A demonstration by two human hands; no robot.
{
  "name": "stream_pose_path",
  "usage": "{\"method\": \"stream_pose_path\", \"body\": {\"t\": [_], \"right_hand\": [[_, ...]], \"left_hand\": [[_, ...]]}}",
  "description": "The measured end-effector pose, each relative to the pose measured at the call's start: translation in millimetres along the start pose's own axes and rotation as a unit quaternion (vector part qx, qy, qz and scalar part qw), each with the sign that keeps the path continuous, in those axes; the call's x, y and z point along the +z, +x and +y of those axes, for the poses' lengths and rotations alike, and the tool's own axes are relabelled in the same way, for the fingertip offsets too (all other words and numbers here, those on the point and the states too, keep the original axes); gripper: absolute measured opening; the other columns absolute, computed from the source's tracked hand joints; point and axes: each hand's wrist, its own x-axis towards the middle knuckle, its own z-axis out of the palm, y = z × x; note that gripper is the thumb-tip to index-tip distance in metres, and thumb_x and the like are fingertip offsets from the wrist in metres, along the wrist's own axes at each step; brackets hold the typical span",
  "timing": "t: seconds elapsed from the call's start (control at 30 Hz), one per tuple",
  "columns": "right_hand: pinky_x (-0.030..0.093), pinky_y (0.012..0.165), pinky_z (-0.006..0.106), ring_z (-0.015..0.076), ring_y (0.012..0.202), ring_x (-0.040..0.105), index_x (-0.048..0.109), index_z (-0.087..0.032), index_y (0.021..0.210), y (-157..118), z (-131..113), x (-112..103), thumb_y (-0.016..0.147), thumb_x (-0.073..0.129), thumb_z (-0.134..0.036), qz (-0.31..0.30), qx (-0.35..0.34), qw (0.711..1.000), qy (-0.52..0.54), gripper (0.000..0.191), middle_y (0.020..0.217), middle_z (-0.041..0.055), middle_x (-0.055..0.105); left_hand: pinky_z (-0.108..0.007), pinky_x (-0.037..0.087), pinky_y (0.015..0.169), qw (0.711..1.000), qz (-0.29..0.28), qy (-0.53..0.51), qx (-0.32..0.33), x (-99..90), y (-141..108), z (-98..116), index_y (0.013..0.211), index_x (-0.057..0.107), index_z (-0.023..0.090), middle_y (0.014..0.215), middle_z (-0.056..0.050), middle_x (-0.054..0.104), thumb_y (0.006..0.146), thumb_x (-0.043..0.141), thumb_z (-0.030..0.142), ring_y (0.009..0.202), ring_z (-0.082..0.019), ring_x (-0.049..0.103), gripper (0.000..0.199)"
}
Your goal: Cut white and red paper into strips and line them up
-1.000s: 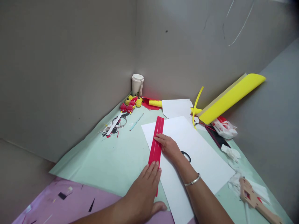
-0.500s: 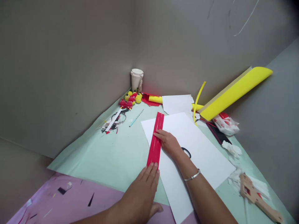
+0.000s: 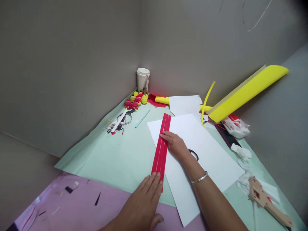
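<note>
Long red paper strips [image 3: 160, 157] lie side by side, with thin pale gaps between them, over the left edge of a large white sheet [image 3: 211, 160]. My left hand [image 3: 146, 195] rests flat on their near end, fingers stretched out. Further up, my right hand [image 3: 174, 142] lies on the strips with its fingers extended, the wrist over the white sheet. A black scissors handle loop [image 3: 193, 154] shows beside my right forearm; the rest of it is hidden.
Red and yellow paper lanterns [image 3: 136, 100] stand by a white cup [image 3: 143, 78] in the far corner. A pencil [image 3: 142, 118] and paper scraps lie left. On the right are a yellow roll [image 3: 250, 93], a tissue pack [image 3: 235, 126] and a glue gun [image 3: 267, 202].
My left hand has slid slightly down toward the near end of the strips, showing more of their lower edge. My right hand stays in place on them. The view has shifted a little.
</note>
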Motion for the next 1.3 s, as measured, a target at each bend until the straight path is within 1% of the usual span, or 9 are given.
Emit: {"method": "stream_pose_path", "body": {"t": [0.17, 0.4, 0.57, 0.67, 0.83, 1.07, 1.17, 1.3], "right_hand": [[0.050, 0.102, 0.039, 0.0240, 0.119, 0.061, 0.069, -0.023, 0.121, -0.6, 0.6, 0.6, 0.088, 0.050, -0.003, -0.004, 0.008, 1.000, 0.000, 0.043, 0.130, 0.0075, 0.065], [0.050, 0.102, 0.038, 0.0230, 0.118, 0.061, 0.070, -0.022, 0.120, 0.2, -2.0, -3.3, 0.089, 0.048, -0.004, -0.007, 0.012, 1.000, 0.001, 0.042, 0.130, 0.0071, 0.065], [0.050, 0.103, 0.039, 0.0235, 0.120, 0.060, 0.068, -0.024, 0.122, 0.0, -1.4, -3.1, 0.089, 0.048, -0.005, -0.015, 0.017, 1.000, 0.001, 0.043, 0.132, 0.0063, 0.064], [0.050, 0.103, 0.039, 0.0237, 0.122, 0.059, 0.068, -0.024, 0.123, -0.7, -0.6, -2.7, 0.090, 0.047, -0.006, -0.020, 0.020, 1.000, 0.003, 0.042, 0.133, 0.0063, 0.063], [0.049, 0.104, 0.040, 0.0244, 0.121, 0.059, 0.068, -0.023, 0.122, -0.9, -0.6, -3.2, 0.091, 0.048, -0.008, -0.020, 0.025, 0.999, 0.007, 0.040, 0.132, 0.0071, 0.064], [0.049, 0.105, 0.039, 0.0225, 0.121, 0.060, 0.068, -0.026, 0.122, -0.5, 0.9, -3.5, 0.089, 0.048, -0.004, -0.021, 0.026, 0.999, 0.013, 0.045, 0.132, 0.0044, 0.064], [0.049, 0.104, 0.040, 0.0225, 0.122, 0.059, 0.067, -0.029, 0.123, -1.2, 1.4, -3.5, 0.089, 0.048, -0.004, -0.022, 0.030, 0.999, 0.015, 0.046, 0.133, 0.0031, 0.063], [0.049, 0.104, 0.040, 0.0232, 0.122, 0.059, 0.068, -0.026, 0.122, -1.2, 0.7, -4.7, 0.089, 0.047, -0.004, -0.024, 0.031, 0.999, 0.016, 0.045, 0.133, 0.0046, 0.063]], "left_hand": [[-0.045, 0.043, 0.107, 0.999, 0.041, 0.025, 0.016, 5.4, -3.2, 0.8, 0.138, 0.049, 0.004, 0.145, -0.024, 0.042, 0.080, 0.070, 0.032, 0.131, -0.036, 0.047, 0.068], [-0.044, 0.043, 0.107, 0.995, 0.094, 0.039, 0.018, 12.4, -6.2, 1.2, 0.137, 0.048, 0.005, 0.144, -0.022, 0.046, 0.079, 0.070, 0.030, 0.132, -0.034, 0.046, 0.067], [-0.044, 0.044, 0.106, 0.991, 0.121, 0.052, 0.003, 13.5, -10.6, 4.5, 0.137, 0.047, 0.006, 0.143, -0.021, 0.048, 0.078, 0.066, 0.021, 0.131, -0.033, 0.047, 0.063], [-0.045, 0.044, 0.106, 0.990, 0.137, 0.042, -0.008, 15.5, -12.9, 6.3, 0.136, 0.047, 0.007, 0.142, -0.020, 0.050, 0.078, 0.064, 0.018, 0.131, -0.033, 0.046, 0.062], [-0.047, 0.047, 0.101, 0.989, 0.142, 0.023, -0.031, 17.4, -13.8, 9.9, 0.134, 0.049, 0.009, 0.137, -0.019, 0.053, 0.078, 0.063, 0.018, 0.126, -0.035, 0.049, 0.059], [-0.051, 0.045, 0.100, 0.989, 0.140, -0.001, -0.045, 20.0, -17.0, 14.1, 0.133, 0.048, 0.012, 0.136, -0.018, 0.054, 0.080, 0.057, 0.017, 0.123, -0.036, 0.050, 0.053], [-0.051, 0.043, 0.102, 0.989, 0.140, -0.012, -0.052, 23.4, -19.6, 15.3, 0.134, 0.048, 0.014, 0.138, -0.017, 0.052, 0.081, 0.055, 0.017, 0.124, -0.036, 0.048, 0.053], [-0.049, 0.042, 0.103, 0.989, 0.138, -0.014, -0.042, 22.0, -22.7, 14.9, 0.135, 0.047, 0.014, 0.138, -0.016, 0.052, 0.083, 0.054, 0.017, 0.125, -0.034, 0.048, 0.053]]}}
